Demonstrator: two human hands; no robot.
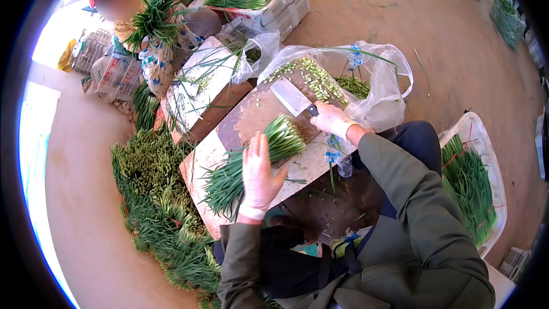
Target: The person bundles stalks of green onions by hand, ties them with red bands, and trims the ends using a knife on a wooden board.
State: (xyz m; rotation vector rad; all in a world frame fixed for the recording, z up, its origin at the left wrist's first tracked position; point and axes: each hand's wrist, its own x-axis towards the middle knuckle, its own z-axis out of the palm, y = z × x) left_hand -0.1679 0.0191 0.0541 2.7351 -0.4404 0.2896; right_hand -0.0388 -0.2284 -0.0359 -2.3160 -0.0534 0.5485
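Observation:
My right hand (332,119), in a thin pale glove, grips the black handle of a cleaver (292,96). The broad blade lies flat over the far part of the board (244,120). A bundle of green garlic chives (257,156) rests on the near side, its pale cut ends towards the right. My left hand (260,171), gloved too, is over the leafy part with its fingers straight and the thumb spread; whether it touches the leaves I cannot tell. Short chopped stem ends (319,79) lie beyond the blade.
A clear plastic bag (381,90) with trimmings hangs at the board's far right. Piled chive bundles (158,197) lie on the floor at left. White crates (296,13) (499,206) hold more bundles. Across from me a person (156,64) holds chives beside another board (206,73).

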